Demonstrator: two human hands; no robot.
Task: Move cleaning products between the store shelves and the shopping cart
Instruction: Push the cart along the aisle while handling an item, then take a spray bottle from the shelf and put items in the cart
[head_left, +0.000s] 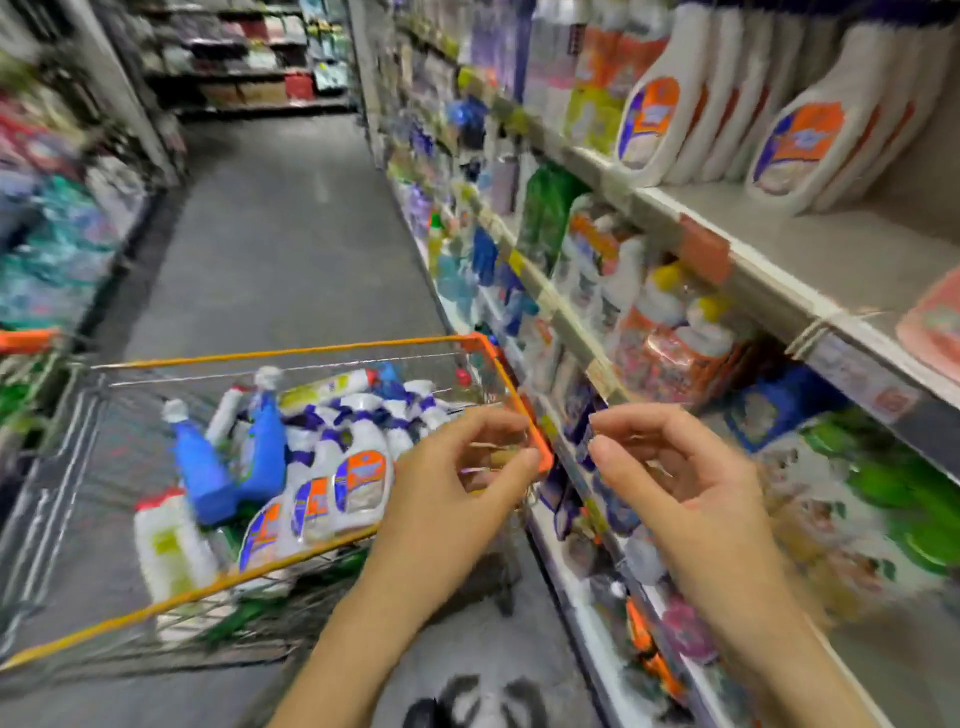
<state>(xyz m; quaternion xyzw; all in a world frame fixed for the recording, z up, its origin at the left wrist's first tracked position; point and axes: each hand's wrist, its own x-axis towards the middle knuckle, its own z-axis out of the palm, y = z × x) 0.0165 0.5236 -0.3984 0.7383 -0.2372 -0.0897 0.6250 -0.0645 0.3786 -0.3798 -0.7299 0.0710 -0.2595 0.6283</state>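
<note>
Store shelves (831, 249) run along the right, white jugs (654, 119) on top; the shopping cart (291, 352) beside them holds a pile of spray bottles (361, 483). These look stiff, smooth and weighty with liquid, best taken by the narrow neck under the trigger. The left hand (457, 483) and right hand (675, 478) hover by the cart's corner, fingers loosely curled, empty.

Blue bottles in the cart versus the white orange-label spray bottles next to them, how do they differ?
Colour: the blue bottles are blue-bodied; the white spray bottles are white with orange-and-purple labels. Tops: the blue bottles have white tops, the white spray bottles purple-and-white trigger heads. Pose: the blue bottles stand tilted, tops up; the white spray bottles lie in a row, labels facing up. Both sit in the shopping cart.
</note>
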